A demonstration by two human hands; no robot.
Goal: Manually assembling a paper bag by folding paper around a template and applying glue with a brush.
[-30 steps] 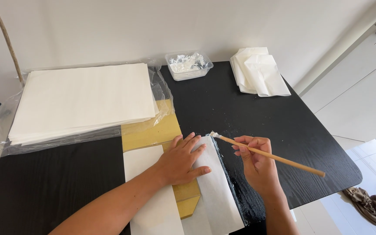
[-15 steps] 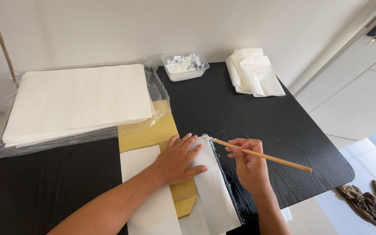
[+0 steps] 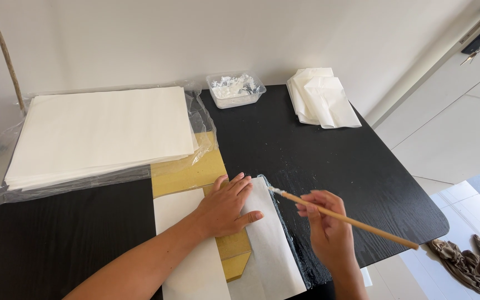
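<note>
We note the left hand (image 3: 226,206) spread flat on the white sheet (image 3: 270,244); right hand (image 3: 324,229) pinches a brush (image 3: 345,219) at its edge. Paper stack (image 3: 104,130), tub (image 3: 235,89) behind; right of the desk (image 3: 329,155) open.

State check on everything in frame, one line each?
left hand: flat, pressing the white sheet
right hand: gripping the brush, tip at the sheet's edge
white sheet: lying flat, right edge wet
tub: open, white paste inside
paper stack: flat on opened plastic wrap
folded papers: piled, untouched
table: smeared beside the sheet
</note>
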